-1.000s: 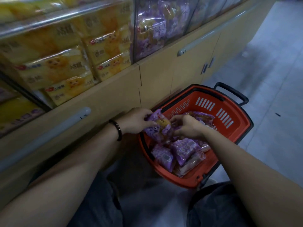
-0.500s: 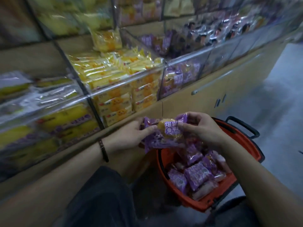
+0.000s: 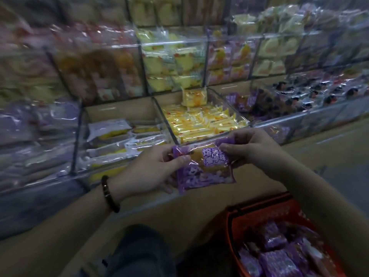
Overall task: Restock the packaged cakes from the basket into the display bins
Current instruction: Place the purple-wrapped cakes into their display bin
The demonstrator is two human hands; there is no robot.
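- One braceleted left hand pinches the purple cake packet by its left edge, just in front of the yellow-cake bin.
- The right hand pinches its upper right corner.
- An orange basket, holding more purple packets, sits lower right of the bin.

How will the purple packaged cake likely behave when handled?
Probably floppy at the edges: the purple packaged cake crinkles where the left hand and right hand pinch it. Its glossy film looks slippery. Likely light: fingertips carry it.
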